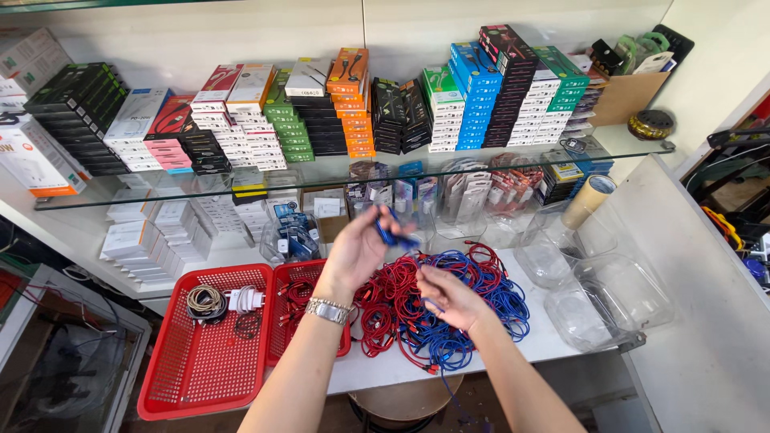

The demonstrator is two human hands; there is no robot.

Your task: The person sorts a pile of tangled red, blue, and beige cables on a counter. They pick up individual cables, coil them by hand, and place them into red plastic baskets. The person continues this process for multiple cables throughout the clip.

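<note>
Two hands work above a white counter (385, 370). The left hand (357, 250), with a metal watch (328, 310) on its wrist, is raised, the back toward the camera, and its fingers (383, 227) pinch a small coiled blue cable (393, 234). The right hand (449, 297) is lower, palm turned partly up, the fingers bent loosely over the pile and holding a blue strand; whether they press it tightly I cannot tell.

Under both hands lies one big heap of cables (437, 309), red ones mostly at the left, blue ones at the right and front; they are too tangled to count. One blue end hangs over the front edge of the counter.

To the left stand two red plastic baskets. The larger basket (200, 377) holds one coil of beige cable (206, 302), one white charger (245, 299) and one thin black cable. The smaller basket (293, 277) holds some red cables.

At the right are three clear plastic tubs (609, 301), close together, and one roll of brown tape (588, 200).

On the glass shelf (337, 172) above stand many stacks of flat boxes: black at the far left, then white, pink, green, orange, blue and again green at the right. A brown carton (624, 96) stands at the right end. Under the glass are more white boxes (156, 232) and clear blister packs (469, 192).
</note>
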